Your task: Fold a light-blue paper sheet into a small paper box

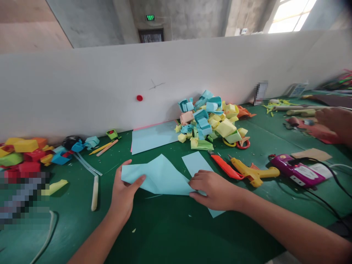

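Note:
A creased sheet of light blue paper (161, 176) is held up just over the green table, bent to a peak in its middle. My left hand (125, 187) pinches its left end, thumb in front and fingers behind. At the other end, my right hand (206, 189) has its fingers closed on the paper's right corner. Under and behind my right hand lies a flat light blue paper strip (196, 161), partly covered by the hand. Right of it are a red utility knife (225, 167) and a yellow glue gun (254, 172).
A heap of folded paper pieces (205, 121) sits against the white partition (96, 88), beside a flat blue sheet (154, 137). Colourful paper blocks (24, 150) lie left, near a wooden stick (95, 193). A purple power strip (297, 172) with cables and another person's hand (334, 123) are right.

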Available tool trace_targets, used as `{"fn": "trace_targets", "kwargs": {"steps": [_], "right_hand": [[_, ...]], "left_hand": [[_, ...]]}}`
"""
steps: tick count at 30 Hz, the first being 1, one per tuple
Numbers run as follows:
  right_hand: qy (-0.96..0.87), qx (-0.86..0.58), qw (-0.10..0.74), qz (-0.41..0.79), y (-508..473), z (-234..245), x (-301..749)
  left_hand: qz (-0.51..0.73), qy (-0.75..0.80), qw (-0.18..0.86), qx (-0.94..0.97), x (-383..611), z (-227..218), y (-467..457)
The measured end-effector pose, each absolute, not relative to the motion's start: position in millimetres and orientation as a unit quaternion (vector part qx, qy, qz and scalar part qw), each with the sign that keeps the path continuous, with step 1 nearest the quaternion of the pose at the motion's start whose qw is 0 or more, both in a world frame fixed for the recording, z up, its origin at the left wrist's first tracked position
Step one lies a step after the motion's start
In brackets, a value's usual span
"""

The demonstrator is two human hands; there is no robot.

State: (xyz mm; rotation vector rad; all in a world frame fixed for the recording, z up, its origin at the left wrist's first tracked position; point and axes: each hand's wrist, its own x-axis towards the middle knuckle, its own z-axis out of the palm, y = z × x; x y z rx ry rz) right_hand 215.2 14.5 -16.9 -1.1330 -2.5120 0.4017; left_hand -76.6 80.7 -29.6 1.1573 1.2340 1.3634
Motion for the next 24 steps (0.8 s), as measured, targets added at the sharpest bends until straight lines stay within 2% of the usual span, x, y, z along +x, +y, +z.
{"fn": "trace_targets", "kwargs": {"steps": [3, 6, 9, 15, 24], "right_hand": [[-0.846, -0.465, 0.193, 0.176, 12, -14, 214], [-0.799, -0.516, 0.215, 0.221, 11, -12, 214], [-0.768, -0.534, 0.231, 0.270, 11, -12, 215], [-0.747, -0.575, 0.220, 0.253, 13, -14, 217], [-0.737, -0.627, 0.179, 0.179, 16, -7, 222]], "left_hand": [[0.520, 0.553, 0.301, 0.578, -81, -31, 81], [0.421, 0.567, 0.105, 0.700, -85, -28, 79], [0.335, 0.531, 0.002, 0.779, -87, -24, 77], [0.250, 0.430, 0.054, 0.866, -88, -23, 74], [0.160, 0.441, 0.047, 0.882, -80, -13, 58]]}}
